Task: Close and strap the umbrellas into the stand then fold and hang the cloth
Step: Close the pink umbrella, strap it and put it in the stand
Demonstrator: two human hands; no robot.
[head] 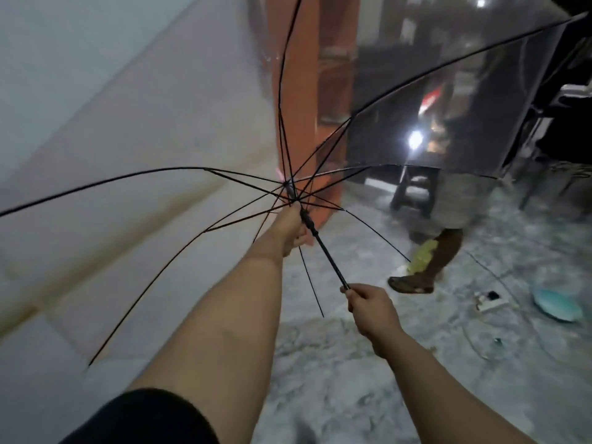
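Note:
A clear umbrella (pixel 192 129) with black ribs is spread open in front of me, its canopy filling most of the head view. My left hand (pixel 290 224) grips the black shaft (pixel 323 248) high up, close under the hub where the ribs meet. My right hand (pixel 371 310) holds the lower end of the shaft, its fingers curled round the handle, which is hidden inside the fist. No stand or cloth shows in this frame.
Behind the canopy stand an orange pillar (pixel 301 91) and a pale wall at left. Another person's leg and shoe (pixel 413 283) step on the marbled floor beside a dark stool (pixel 416 193). A teal basin (pixel 555 307) and a small white box (pixel 490 301) lie at right.

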